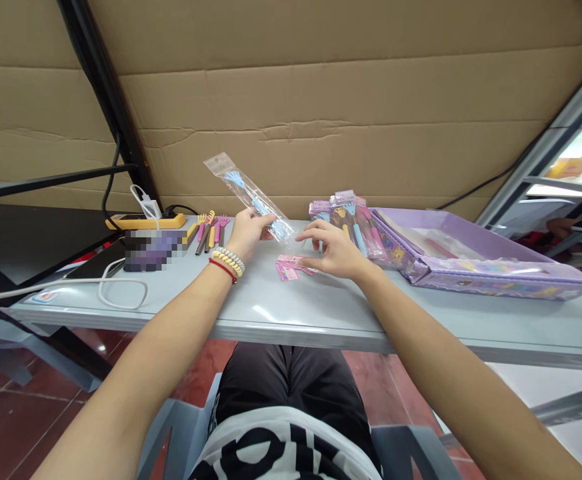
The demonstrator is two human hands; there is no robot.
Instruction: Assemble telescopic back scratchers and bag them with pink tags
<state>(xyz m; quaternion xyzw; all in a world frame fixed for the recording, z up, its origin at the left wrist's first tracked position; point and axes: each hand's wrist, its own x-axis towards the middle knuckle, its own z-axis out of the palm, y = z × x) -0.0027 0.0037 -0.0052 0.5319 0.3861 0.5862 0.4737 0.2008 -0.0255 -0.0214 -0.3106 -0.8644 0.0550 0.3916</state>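
The left hand over there grips a clear bag with a blue hand-shaped stick inside. The right hand, loosely open, hovers at the small pink cards on the bench.

Clear glossy plastic sleeve; smooth grey tabletop; matt brown cardboard

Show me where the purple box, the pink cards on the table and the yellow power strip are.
Purple box (501,280): head view, on its front wall.
Pink cards (287,273): head view, on the card nearest the person.
Yellow power strip (175,222): head view, on its right end.
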